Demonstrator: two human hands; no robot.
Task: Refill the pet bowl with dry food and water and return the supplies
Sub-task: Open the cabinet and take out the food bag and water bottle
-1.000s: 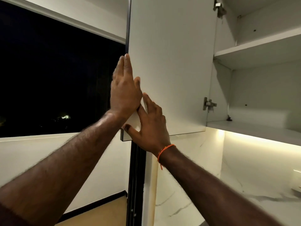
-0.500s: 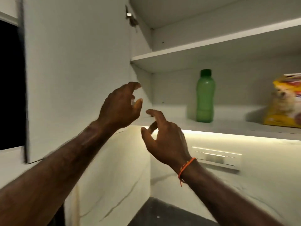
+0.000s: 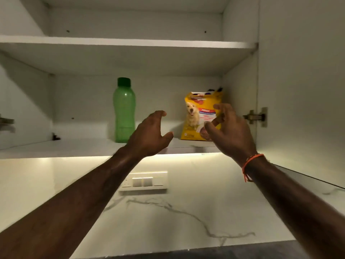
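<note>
Warm light spills from a strip under the lower shelf, washing the marble wall bright, almost blown out. Inside the cupboard it stays dim and greenish. The shelves bow near the edges at nine and three o'clock, and everything looks slightly soft.

left hand off door, at shelf | right hand now before food bag

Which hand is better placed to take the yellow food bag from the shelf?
The right hand, probably. It is raised just in front of the food bag, fingers loosely curled and empty. The left hand is nearer the green bottle.
</note>
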